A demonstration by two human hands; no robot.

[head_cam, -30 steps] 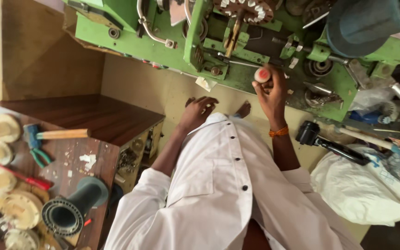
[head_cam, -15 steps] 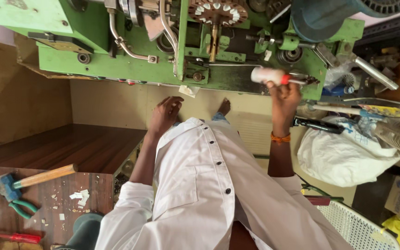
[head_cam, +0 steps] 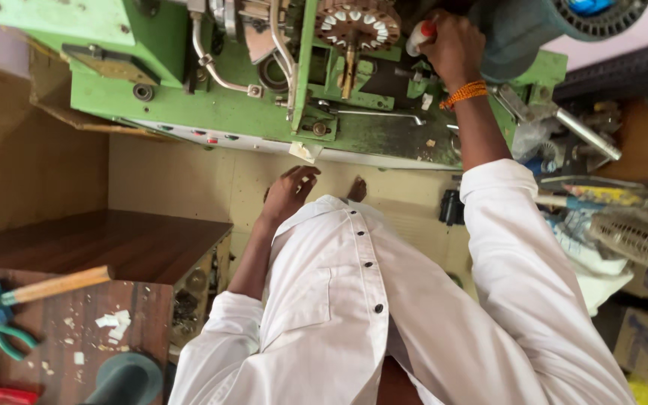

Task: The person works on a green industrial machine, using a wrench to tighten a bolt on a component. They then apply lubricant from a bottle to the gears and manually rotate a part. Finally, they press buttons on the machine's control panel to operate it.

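The big green machine (head_cam: 211, 105) fills the whole top of the frame, with pipes, a toothed round wheel (head_cam: 358, 24) near top centre and a dark grey drum (head_cam: 523, 34) at upper right. Below it, centre to lower right, is the person's white buttoned coat (head_cam: 354, 315). At lower left there's a dark wooden bench (head_cam: 91, 247) with a wooden-handled hammer (head_cam: 46, 286), green-handled pliers (head_cam: 5, 337) and some white scraps on it.

The right hand (head_cam: 455, 45) is up at top centre-right, reaching into the machine just right of the toothed wheel. It's closed around a small white tool with a red tip (head_cam: 418, 36); the fingers look wrapped snugly, and only the end of the tool pokes out on the left of the fist. An orange thread band sits on that wrist. The left hand (head_cam: 290, 193) hangs mid-frame below the machine's edge, fingers loosely curled, holding nothing.

My take on doing this bit well: keep the tool's tip lined up square on whatever it's working on, since that spot is cramped between wheel and drum. I'd also brace the free hand on the machine's edge for steadiness, and keep the sleeve clear of the wheel's teeth.
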